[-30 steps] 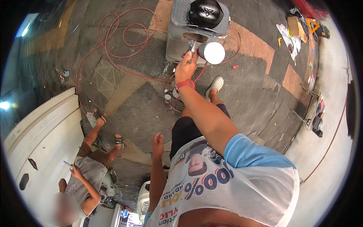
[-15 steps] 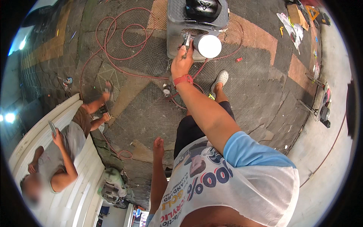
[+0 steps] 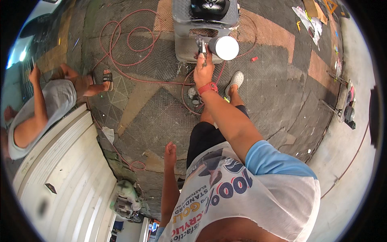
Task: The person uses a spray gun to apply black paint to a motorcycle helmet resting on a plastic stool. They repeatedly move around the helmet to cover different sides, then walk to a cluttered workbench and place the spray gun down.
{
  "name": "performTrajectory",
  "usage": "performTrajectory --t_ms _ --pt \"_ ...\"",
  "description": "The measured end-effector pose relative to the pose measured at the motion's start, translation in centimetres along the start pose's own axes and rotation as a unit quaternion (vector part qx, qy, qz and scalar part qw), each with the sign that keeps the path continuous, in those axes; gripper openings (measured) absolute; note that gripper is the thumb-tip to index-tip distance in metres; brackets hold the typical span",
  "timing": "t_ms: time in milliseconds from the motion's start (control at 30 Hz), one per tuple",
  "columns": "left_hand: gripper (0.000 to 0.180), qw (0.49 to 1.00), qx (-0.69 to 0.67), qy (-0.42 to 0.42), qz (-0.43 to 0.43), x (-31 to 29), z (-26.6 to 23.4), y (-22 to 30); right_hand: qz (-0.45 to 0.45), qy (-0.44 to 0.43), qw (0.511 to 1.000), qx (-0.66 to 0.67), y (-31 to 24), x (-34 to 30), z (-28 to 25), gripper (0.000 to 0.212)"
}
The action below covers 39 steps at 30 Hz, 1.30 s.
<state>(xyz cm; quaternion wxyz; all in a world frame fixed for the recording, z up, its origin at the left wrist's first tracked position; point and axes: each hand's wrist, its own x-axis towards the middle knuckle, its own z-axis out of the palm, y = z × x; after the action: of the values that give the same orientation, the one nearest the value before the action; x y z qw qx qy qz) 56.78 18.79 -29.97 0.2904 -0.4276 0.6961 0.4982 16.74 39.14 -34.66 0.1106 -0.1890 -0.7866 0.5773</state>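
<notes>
My right hand (image 3: pixel 204 74), with a red band at its wrist, is closed round the handle of a spray gun (image 3: pixel 201 47). The gun's cup (image 3: pixel 225 48) sticks out to the right, its round white end facing up. Just beyond the gun stands a grey plastic stool (image 3: pixel 179 29). On top of that lies a glossy black moulded piece (image 3: pixel 209 9), partly cut off by the upper edge. Low at my left side, my left hand (image 3: pixel 170 152) hangs with its fingers curled in and nothing visible in it.
A red air hose (image 3: pixel 135 78) loops over the dark matted floor (image 3: pixel 157 107) and passes near my foot. A co-worker in a grey top (image 3: pixel 60 94) is at the left, beside white ribbed panels (image 3: pixel 80 157). Crumpled sheeting (image 3: pixel 312 24) and a cardboard piece (image 3: pixel 311 8) lie at the far right.
My right hand and the spray gun have shifted slightly right against the stool. At the left, the co-worker has moved away from the panels, farther up the view.
</notes>
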Motion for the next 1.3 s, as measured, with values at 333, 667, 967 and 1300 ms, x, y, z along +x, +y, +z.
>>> performTrajectory --t_ms 333,667,967,1300 --pt "0.053 0.999 0.042 -0.008 0.021 0.3 0.3 -0.7 -0.068 -0.008 0.996 -0.061 1.5 3.9 -8.4 0.047" --pt "0.056 1.000 0.012 -0.018 -0.012 0.9 1.5 1.2 0.023 0.048 0.998 -0.040 1.4 5.2 -12.3 0.044" --pt "0.052 0.999 0.042 -0.001 -0.002 0.1 1.5 1.6 -0.011 -0.044 0.999 0.007 -1.7 3.1 -8.2 0.053" --pt "0.062 0.999 0.020 -0.016 -0.026 -0.3 1.5 2.5 -0.031 -0.047 0.998 0.002 -6.5 6.9 -10.6 0.041"
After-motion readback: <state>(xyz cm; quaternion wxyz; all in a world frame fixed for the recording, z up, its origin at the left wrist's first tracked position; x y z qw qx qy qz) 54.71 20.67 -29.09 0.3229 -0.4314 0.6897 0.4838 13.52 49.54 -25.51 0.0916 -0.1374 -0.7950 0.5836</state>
